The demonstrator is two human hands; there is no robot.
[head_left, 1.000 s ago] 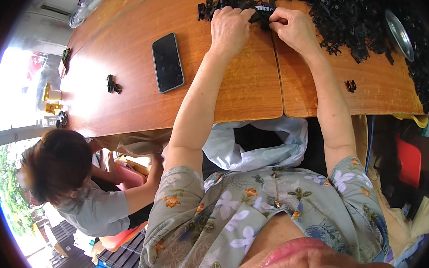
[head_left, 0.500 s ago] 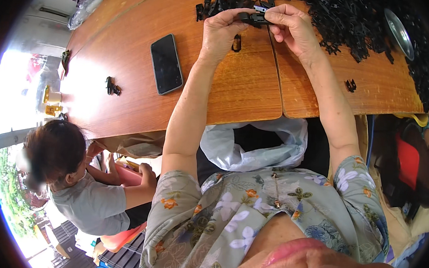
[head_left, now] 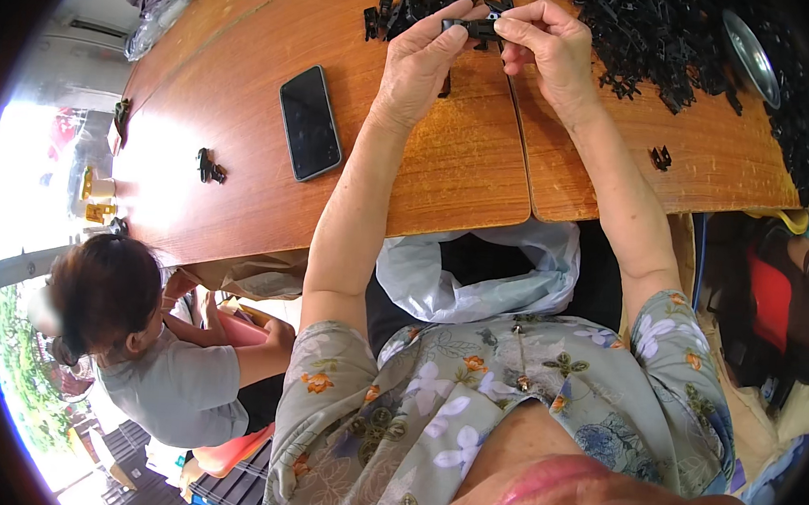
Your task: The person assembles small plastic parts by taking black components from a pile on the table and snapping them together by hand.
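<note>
Head view, black part [head_left: 471, 28], wooden table [head_left: 465, 168], likely window [head_left: 29, 183]

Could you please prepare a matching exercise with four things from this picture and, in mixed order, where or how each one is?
1. dark rectangular smartphone
2. round silver metal dish
3. whitish plastic bag
4. small black plastic part

A. tilted, by the heap of black plastic pieces
B. held between the left hand and the right hand
C. open, below the table edge
D. flat on the brown wooden table

Pairs: 1-D, 2-A, 3-C, 4-B
</note>
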